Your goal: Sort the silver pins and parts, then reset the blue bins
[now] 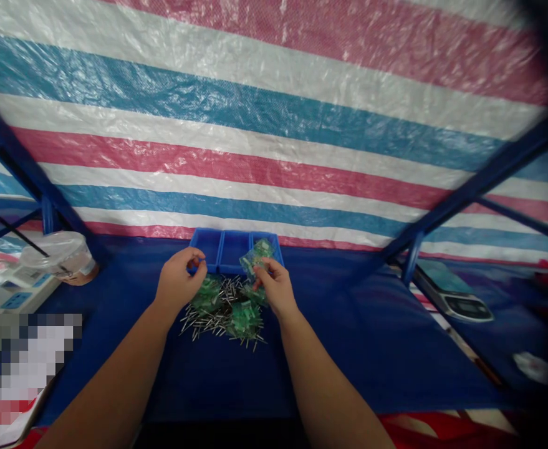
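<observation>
On the blue surface lies a pile of thin metal pins mixed with small green plastic packets. Behind the pile stands a blue tray with three compartments; green packets also show in its right one. My right hand pinches a clear green packet at the front of that right compartment. My left hand is at the tray's front left corner, above the left side of the pile. Its thumb and forefinger are curled towards each other, and anything between them is too small to make out.
At the left are a plastic cup with a black straw and a white power strip. A digital scale is at the right, beyond a blue frame bar. Striped plastic sheeting hangs behind the tray.
</observation>
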